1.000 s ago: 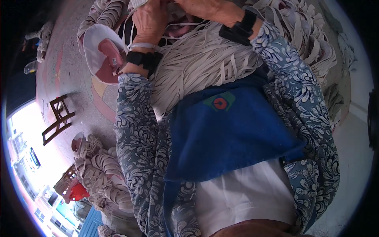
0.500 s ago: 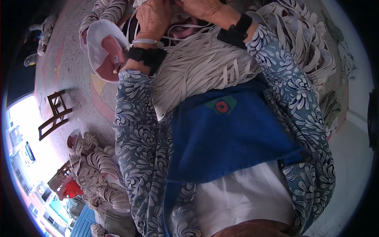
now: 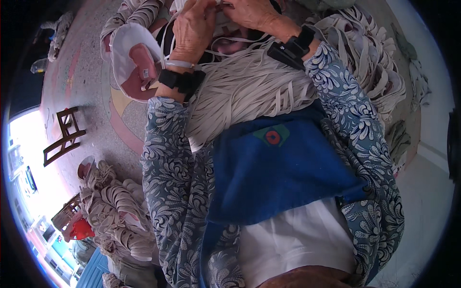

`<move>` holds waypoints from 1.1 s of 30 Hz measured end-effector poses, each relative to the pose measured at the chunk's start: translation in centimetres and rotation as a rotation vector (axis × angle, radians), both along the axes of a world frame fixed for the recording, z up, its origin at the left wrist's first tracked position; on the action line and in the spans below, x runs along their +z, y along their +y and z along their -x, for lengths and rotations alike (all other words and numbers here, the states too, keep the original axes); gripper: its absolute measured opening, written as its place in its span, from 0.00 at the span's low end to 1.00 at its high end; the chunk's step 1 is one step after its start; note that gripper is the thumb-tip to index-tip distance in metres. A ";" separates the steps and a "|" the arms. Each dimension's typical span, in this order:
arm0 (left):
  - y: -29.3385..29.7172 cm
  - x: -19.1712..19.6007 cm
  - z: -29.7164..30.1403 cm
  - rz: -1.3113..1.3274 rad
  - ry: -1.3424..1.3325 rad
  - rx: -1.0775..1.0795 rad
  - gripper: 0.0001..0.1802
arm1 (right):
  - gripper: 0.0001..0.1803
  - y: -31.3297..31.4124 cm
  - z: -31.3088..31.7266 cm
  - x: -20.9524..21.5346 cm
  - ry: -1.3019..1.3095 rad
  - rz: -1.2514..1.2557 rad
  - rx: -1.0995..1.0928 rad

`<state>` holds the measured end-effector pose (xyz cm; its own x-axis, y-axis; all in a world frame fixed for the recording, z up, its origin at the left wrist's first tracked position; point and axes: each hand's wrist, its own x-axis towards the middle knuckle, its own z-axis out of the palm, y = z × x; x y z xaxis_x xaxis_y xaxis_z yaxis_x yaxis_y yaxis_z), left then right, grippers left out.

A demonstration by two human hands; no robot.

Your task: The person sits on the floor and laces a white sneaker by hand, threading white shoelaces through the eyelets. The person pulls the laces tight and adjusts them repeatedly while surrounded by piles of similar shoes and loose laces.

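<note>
Our left hand (image 3: 195, 28) and right hand (image 3: 257, 15) converge beyond the pale strips (image 3: 254, 79) and blue apron (image 3: 288, 177); we cannot tell what either grasps.

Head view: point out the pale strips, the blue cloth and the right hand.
Pale strips (image 3: 249, 84): head view, on the middle of the heap.
Blue cloth (image 3: 283, 175): head view, on its plain middle.
Right hand (image 3: 254, 13): head view, on its back.

Left of my left hand (image 3: 194, 31): shoe piece (image 3: 123, 48), white, pink panels inside. Below my right hand (image 3: 254, 13): laces (image 3: 254, 84), off-white. My sleeves (image 3: 165, 139): grey-blue, white leafy swirls. Apron (image 3: 283, 187): blue, green-and-red emblem (image 3: 272, 138).
</note>
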<state>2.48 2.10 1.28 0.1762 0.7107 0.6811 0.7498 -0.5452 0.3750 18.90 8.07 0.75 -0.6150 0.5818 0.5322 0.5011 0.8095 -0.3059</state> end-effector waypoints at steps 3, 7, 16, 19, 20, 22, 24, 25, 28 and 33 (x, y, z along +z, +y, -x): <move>-0.3 0.5 -0.3 -0.049 0.043 -0.034 0.08 | 0.08 -0.7 -0.7 0.7 0.024 -0.025 0.003; -1.3 1.0 -0.7 0.060 -0.075 -0.164 0.10 | 0.10 -0.7 -2.0 2.6 -0.089 0.217 0.115; -10.3 5.6 -9.0 0.506 -0.442 -0.952 0.05 | 0.20 0.7 -7.7 3.1 0.366 0.993 0.356; -9.9 5.6 -8.8 0.231 -0.413 -0.918 0.04 | 0.20 1.0 -6.4 1.2 0.397 0.432 0.692; -9.7 4.9 -7.9 0.311 -0.419 -0.836 0.05 | 0.19 -0.4 -5.0 2.7 0.381 0.437 0.735; -9.5 3.4 -5.8 0.462 -0.439 -0.675 0.06 | 0.17 -1.3 -4.3 4.2 -0.097 0.436 0.171; -8.2 2.6 -4.2 0.973 -0.968 -0.614 0.11 | 0.13 -0.9 -2.8 2.5 -0.095 0.258 0.097; -6.7 2.0 -3.7 0.921 -0.872 -0.448 0.12 | 0.12 0.8 -3.1 0.1 -0.104 0.002 0.100; -3.2 -1.0 -1.3 0.619 -0.838 -0.127 0.14 | 0.10 -0.2 -1.8 1.5 0.046 0.263 0.017; -0.4 -1.2 0.8 0.512 -0.630 0.034 0.14 | 0.08 1.0 -1.8 -0.1 -0.188 -0.137 0.041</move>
